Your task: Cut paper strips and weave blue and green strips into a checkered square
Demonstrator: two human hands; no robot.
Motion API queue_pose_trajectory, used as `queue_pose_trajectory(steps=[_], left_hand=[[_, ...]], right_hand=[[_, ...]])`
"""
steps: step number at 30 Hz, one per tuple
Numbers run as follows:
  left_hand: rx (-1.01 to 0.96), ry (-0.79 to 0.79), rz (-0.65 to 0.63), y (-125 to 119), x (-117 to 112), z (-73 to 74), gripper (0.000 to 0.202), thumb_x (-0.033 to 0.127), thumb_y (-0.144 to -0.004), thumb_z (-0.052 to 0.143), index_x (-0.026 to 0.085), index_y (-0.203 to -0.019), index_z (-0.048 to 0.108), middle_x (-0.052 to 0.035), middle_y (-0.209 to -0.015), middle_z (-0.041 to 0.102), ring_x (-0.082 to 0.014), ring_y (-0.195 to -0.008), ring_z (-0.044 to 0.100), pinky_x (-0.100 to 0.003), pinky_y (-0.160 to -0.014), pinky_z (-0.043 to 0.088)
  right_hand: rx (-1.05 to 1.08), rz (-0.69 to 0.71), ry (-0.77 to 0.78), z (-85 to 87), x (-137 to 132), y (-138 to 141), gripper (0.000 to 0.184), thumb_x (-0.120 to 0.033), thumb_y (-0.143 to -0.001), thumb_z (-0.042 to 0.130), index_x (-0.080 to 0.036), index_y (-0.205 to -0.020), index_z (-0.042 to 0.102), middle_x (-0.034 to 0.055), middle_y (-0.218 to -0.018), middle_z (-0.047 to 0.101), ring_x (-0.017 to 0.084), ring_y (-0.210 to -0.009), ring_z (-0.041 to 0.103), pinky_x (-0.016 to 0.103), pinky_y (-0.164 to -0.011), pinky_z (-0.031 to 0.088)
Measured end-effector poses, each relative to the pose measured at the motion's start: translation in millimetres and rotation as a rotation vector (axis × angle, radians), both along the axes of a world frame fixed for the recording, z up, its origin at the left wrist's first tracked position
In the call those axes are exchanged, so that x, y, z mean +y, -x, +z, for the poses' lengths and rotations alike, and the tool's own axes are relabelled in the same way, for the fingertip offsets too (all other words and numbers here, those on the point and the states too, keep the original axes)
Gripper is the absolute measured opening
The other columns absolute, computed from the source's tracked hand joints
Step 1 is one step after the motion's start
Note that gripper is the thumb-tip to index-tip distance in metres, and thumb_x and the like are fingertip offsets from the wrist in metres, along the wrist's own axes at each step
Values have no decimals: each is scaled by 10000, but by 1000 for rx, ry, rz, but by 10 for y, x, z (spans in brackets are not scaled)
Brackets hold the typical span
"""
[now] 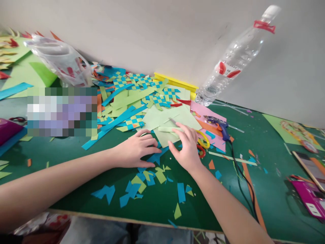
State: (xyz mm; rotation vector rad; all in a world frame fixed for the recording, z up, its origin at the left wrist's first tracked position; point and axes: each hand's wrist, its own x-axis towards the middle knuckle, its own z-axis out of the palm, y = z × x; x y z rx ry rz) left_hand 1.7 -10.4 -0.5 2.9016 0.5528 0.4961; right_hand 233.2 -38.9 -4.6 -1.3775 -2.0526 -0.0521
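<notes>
Scissors with yellow and red handles are lying just right of the frame's centre, partly hidden behind the right hand; its fingers are spreading loosely open, though whether they are touching the scissors I am not able to tell. Left of it, the left hand is curving, open, over blue paper scraps, while woven paper pieces are lying at upper centre
</notes>
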Motion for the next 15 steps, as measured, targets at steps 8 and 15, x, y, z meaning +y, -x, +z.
queue_pose_trajectory(steps=[8, 15], left_hand=[[14, 8, 2, -1, -3, 12, 358, 447, -878, 576, 215, -1145, 625, -63, -1037, 639, -220, -976, 566, -462, -1070, 265], [-20, 2, -23, 11, 10, 15, 265, 410, -890, 577, 220, -1058, 653, -45, -991, 639, -191, -926, 580, -461, -1083, 251]], right_hand=[[-118, 186, 41, -5, -20, 18, 117, -329, -845, 643, -242, -923, 648, 43, -1263, 619, 252, -1231, 493, 526, -1119, 234], [-63, 140, 30, -7, 7, 10, 73, -262, -902, 580, -245, -872, 644, 26, -1134, 680, 212, -1112, 578, 502, -1112, 235]])
